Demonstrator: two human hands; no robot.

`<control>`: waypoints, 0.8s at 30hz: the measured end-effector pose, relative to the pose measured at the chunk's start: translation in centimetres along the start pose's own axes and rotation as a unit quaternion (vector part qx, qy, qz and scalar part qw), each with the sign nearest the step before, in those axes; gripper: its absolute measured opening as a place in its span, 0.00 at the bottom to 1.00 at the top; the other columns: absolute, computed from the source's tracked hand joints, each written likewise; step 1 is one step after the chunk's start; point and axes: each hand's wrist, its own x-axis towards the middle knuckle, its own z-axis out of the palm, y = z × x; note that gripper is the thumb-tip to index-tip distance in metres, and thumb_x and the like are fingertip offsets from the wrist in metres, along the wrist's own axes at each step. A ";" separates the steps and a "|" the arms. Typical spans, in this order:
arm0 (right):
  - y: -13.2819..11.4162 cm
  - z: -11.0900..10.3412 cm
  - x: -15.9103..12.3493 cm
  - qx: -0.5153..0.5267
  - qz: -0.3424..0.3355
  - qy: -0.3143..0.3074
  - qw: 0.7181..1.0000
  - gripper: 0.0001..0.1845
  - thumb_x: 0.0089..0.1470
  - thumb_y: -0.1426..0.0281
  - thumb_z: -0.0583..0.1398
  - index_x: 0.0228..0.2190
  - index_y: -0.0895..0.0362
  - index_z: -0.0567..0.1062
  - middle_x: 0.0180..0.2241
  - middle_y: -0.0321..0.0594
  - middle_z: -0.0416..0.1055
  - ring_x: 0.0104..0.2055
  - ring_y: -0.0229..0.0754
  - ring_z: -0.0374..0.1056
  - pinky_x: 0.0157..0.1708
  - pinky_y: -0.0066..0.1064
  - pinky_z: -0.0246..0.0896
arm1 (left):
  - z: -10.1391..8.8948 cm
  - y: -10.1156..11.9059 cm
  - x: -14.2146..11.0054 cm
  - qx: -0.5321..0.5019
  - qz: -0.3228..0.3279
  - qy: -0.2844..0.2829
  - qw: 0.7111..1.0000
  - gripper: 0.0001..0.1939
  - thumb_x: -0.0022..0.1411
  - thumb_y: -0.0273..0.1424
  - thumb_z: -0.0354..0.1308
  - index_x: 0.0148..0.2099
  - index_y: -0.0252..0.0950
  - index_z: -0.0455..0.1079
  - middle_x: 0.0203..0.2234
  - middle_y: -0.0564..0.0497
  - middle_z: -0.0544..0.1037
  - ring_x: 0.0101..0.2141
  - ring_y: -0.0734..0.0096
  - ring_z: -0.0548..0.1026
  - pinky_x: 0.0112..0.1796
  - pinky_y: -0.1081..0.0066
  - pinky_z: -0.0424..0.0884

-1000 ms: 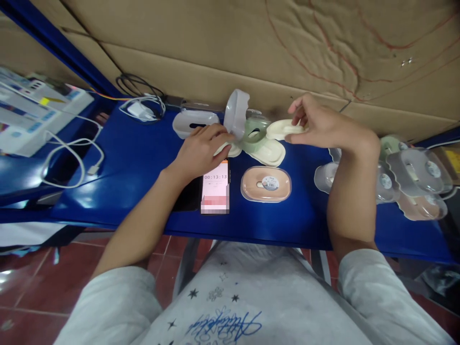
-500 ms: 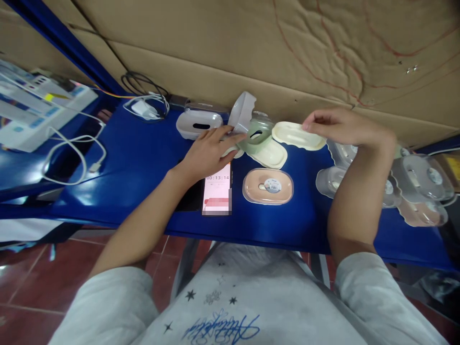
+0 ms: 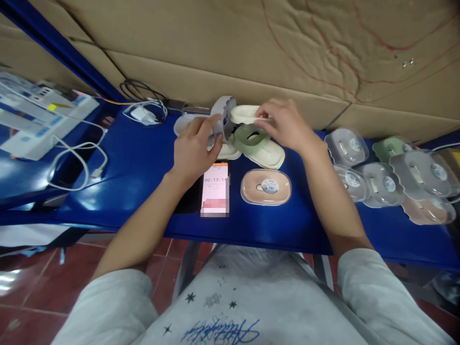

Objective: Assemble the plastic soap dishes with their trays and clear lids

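Leftward from the right hand [image 3: 286,122], cream tray [image 3: 244,114], long axis crosswise.

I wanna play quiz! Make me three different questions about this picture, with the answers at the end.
1. True or false: the right hand is holding a charger.
2. Pick one. The box just right of the phone is: a) blue, b) peach, c) black.
3. Fill in: the left hand touches a tipped-up ____ container.

Key: 1. False, it holds a cream tray. 2. b. 3. Grey.
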 end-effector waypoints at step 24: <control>5.3 -4.5 -24.3 -0.014 0.277 -0.152 0.949 0.53 0.59 0.48 0.66 0.77 0.33 0.47 0.81 0.49 0.40 0.83 0.62 0.33 0.79 0.65 0.36 | -0.6 1.9 -0.8 -0.047 0.081 -0.002 0.996 0.15 0.79 0.40 0.52 0.60 0.46 0.74 0.54 0.43 0.78 0.55 0.50 0.79 0.56 0.51 0.78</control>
